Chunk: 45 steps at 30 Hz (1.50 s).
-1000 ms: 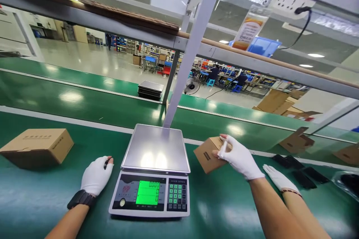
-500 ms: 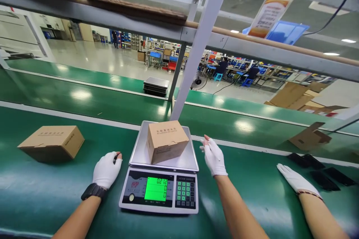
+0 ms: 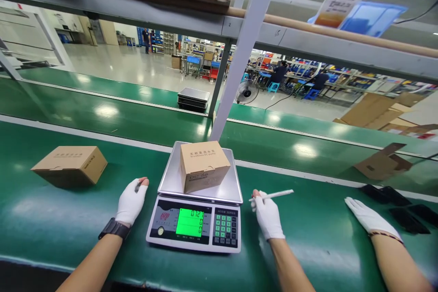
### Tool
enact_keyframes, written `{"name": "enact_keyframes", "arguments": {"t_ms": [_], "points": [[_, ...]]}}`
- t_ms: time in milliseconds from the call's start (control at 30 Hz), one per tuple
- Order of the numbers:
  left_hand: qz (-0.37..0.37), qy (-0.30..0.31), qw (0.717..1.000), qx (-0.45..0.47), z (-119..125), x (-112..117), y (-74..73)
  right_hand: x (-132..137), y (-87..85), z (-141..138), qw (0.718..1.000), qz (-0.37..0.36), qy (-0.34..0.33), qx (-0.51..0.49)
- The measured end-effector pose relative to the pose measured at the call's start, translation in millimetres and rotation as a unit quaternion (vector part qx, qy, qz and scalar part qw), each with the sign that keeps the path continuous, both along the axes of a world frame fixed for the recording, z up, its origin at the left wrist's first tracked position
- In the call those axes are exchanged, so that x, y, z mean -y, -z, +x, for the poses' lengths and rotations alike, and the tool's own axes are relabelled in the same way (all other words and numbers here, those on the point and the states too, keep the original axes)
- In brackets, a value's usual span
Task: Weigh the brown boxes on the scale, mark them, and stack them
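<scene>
A closed cardboard box (image 3: 205, 164) sits on the metal pan of a digital scale (image 3: 194, 226), whose green display is lit. Left of the scale, my left hand (image 3: 132, 200), in a white glove with bare thumb tip, rests curled on the green surface. Something small and dark shows between its thumb and fingers, too small to name. My right hand (image 3: 268, 214), also gloved, is just right of the scale, its fingers closed round a slim white pen (image 3: 281, 193). Neither hand touches the box.
Another cardboard box (image 3: 70, 164) lies at the left. A co-worker's gloved hand (image 3: 371, 219) rests at the right, near several flat black pieces (image 3: 404, 220). A white post (image 3: 244, 45) rises behind the scale. A second scale (image 3: 193, 98) stands farther back.
The white pen now shows plainly in my right hand, which has turned and lowered slightly. The scale's reading has risen. The box stays on the pan; the view has shifted a little.
</scene>
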<state>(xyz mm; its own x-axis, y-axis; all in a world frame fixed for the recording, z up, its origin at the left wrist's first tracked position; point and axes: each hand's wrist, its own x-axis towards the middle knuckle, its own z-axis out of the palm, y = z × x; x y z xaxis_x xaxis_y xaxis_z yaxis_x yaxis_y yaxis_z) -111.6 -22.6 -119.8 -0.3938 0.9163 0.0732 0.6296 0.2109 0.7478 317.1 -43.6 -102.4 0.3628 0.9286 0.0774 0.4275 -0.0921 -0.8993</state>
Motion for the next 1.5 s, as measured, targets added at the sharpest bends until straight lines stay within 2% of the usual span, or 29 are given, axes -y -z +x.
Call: {"name": "enact_keyframes", "arguments": {"t_ms": [67, 133, 200, 267, 333, 433, 467, 533, 800, 1100, 1500], "points": [[0.027, -0.017, 0.999, 0.023, 8, 5, -21.0, -13, -30.4, -4, 0.999, 0.04, -0.01, 0.01], [0.085, -0.013, 0.995, 0.045, 22, 10, -50.5, -24, -67.9, -16, 0.995, 0.094, -0.029, 0.025], [0.157, 0.032, 0.984, 0.073, 43, 12, -82.1, -34, -106.8, -37, 0.987, 0.148, -0.057, 0.038], [0.208, 0.117, 0.965, 0.109, 66, 11, -107.2, -41, -141.2, -64, 0.976, 0.194, -0.09, 0.047], [0.211, 0.2, 0.944, 0.156, 87, 6, -121.0, -46, -166.8, -89, 0.963, 0.219, -0.147, 0.048], [0.168, 0.256, 0.921, 0.241, 102, -9, -123.5, -54, -186.6, -118, 0.936, 0.184, -0.294, 0.064], [0.155, 0.262, 0.916, 0.26, 103, -15, -122.0, -59, -189.1, -124, 0.926, 0.162, -0.331, 0.076], [0.144, 0.273, 0.909, 0.281, 100, -24, -118.8, -69, -190.5, -133, 0.922, 0.129, -0.349, 0.11], [0.152, 0.274, 0.9, 0.302, 97, -30, -113.5, -102, -186.3, -153, 0.936, 0.089, -0.266, 0.214], [0.164, 0.264, 0.904, 0.294, 100, -29, -117.7, -103, -184.5, -157, 0.93, 0.102, -0.237, 0.264], [0.171, 0.267, 0.899, 0.303, 101, -30, -114.7, -101, -186.0, -158, 0.935, 0.093, -0.225, 0.258]]}}
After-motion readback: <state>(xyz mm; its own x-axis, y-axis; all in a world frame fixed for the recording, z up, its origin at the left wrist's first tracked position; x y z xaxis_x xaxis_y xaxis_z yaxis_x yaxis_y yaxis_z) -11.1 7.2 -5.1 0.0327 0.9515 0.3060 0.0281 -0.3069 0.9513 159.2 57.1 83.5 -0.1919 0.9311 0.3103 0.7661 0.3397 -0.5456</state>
